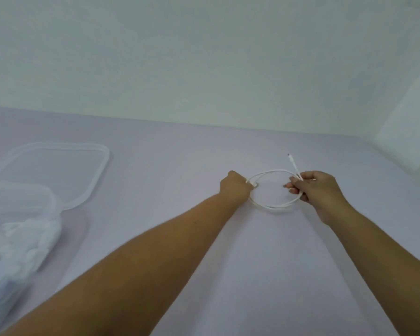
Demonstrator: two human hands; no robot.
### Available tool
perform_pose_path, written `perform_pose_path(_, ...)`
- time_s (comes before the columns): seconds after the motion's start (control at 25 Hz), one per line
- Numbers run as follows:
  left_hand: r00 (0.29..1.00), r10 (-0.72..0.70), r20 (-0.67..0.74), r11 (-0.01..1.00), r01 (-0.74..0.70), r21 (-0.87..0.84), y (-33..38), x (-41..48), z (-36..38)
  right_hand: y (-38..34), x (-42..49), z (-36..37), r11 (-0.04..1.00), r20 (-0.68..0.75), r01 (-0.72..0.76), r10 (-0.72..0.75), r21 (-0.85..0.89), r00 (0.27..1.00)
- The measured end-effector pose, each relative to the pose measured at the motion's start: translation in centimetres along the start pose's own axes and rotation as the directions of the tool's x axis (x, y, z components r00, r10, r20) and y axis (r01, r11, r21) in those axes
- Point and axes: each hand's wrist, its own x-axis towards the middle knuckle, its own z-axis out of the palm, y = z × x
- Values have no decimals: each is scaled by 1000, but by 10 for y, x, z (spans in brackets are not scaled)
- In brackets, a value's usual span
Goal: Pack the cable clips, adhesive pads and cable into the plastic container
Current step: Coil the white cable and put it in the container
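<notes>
Right now both hands, left hand (235, 186) and right hand (318, 190), clamped on coiled cable (274, 206) mid-right of frame; coil could spring loose if either grip slackens; plastic container (50, 202) far left

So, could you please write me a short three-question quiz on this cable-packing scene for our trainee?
1. True or false: the white cable is already inside the plastic container.
2. Which hand pinches the cable end with the free plug: A left hand, B right hand?
3. What lies flat on the table beyond the container?

Key: 1 false, both hands hold it coiled over the table. 2 B. 3 the clear lid.
</notes>
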Motion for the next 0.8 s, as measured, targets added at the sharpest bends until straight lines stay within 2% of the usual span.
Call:
perform_pose_path(0.08,992,-108,63,940,123,-319,-2,-13,-17,-21,-15,8,992,16,108,-109,57,994)
perform_pose_path(0.16,963,-213,165,789,269,-552,-2,-33,-31,-41,-29,16,974,40,207,-212,91,977)
perform_pose_path(0.24,922,-255,291,617,387,-686,-3,-47,-38,-56,-41,23,954,64,279,-287,107,956)
perform_pose_path(0.32,888,-185,421,420,459,-783,1,-59,-45,-65,-54,28,939,88,319,-332,129,939)
perform_pose_path(0.44,926,-42,376,241,375,-895,11,-69,-62,-72,-71,34,935,119,308,-330,176,936)
perform_pose_path(0.52,936,25,351,211,338,-917,14,-76,-79,-73,-80,40,936,115,258,-292,240,950)
perform_pose_path(0.64,956,58,286,305,256,-917,12,-91,-113,-74,-92,55,903,161,77,-159,423,974)
perform_pose_path(0.8,981,103,167,418,110,-902,7,-114,-157,-79,-109,88,784,288,-154,-32,601,957)
